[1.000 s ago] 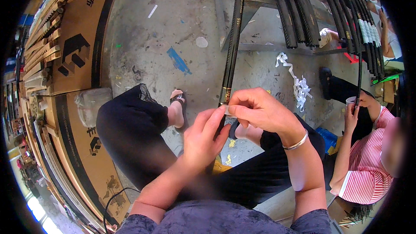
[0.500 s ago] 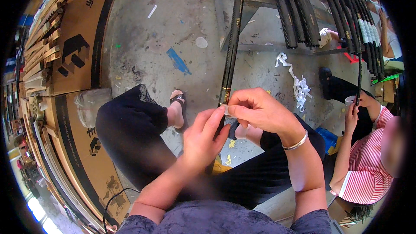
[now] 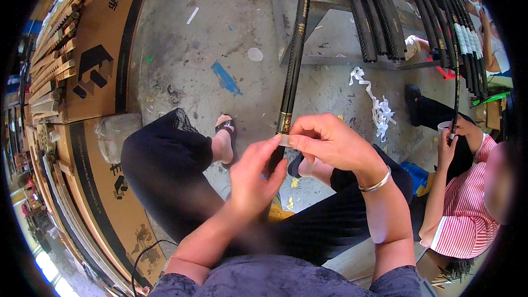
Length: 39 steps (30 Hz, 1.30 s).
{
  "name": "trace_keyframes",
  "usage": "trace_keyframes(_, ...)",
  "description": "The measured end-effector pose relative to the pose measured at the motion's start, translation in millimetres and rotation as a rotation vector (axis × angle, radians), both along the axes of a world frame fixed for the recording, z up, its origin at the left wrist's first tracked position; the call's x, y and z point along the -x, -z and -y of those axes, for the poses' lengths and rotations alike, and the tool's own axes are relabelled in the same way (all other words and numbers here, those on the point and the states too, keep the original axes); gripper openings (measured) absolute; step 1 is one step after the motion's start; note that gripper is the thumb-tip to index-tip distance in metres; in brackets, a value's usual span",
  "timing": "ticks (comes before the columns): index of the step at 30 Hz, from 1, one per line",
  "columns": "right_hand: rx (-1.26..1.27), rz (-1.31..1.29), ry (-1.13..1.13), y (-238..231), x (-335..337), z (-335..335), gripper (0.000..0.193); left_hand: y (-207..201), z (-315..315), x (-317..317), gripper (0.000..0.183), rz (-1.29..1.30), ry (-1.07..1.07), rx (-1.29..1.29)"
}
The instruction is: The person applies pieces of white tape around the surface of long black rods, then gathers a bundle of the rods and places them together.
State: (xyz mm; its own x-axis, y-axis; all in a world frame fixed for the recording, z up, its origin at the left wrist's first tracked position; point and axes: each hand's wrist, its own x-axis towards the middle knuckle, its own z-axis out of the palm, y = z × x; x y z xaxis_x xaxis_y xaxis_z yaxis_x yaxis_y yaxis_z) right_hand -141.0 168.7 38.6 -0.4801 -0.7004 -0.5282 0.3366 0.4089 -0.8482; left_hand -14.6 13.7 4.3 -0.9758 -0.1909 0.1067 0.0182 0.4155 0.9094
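A long black pole (image 3: 295, 55) with gold markings and a gold-patterned band near its lower end slopes down toward me. My left hand (image 3: 252, 176) is closed around the pole's lower end, thumb on one side, an index fingertip against a short pale translucent strip of tape (image 3: 285, 141). That strip lies across the pole just below the gold band. Pinched between thumb and forefinger of my right hand (image 3: 333, 142) is the strip's right end; a silver bangle is on that wrist. My left fingers partly hide the pole's end.
Several black poles with pale wrapped sections (image 3: 379, 16) rest on a metal frame (image 3: 330, 60) ahead right. Crumpled white strips (image 3: 381, 111) lie on the floor. Cardboard boxes (image 3: 102, 66) with wooden strips stand left. A co-worker in a striped shirt (image 3: 465, 212) handles another pole at right.
The pole has turned about its length, so the gold pattern on its band now faces up. More of the tape strip shows between my hands, which have shifted only slightly.
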Motion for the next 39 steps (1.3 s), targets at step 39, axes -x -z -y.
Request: trace_keyframes(39, -0.006, -0.059, -0.102, -8.2, -6.1, 2.6, 0.031, -6.5, -2.0, -7.2, 0.061, -0.101, -0.111, 0.148)
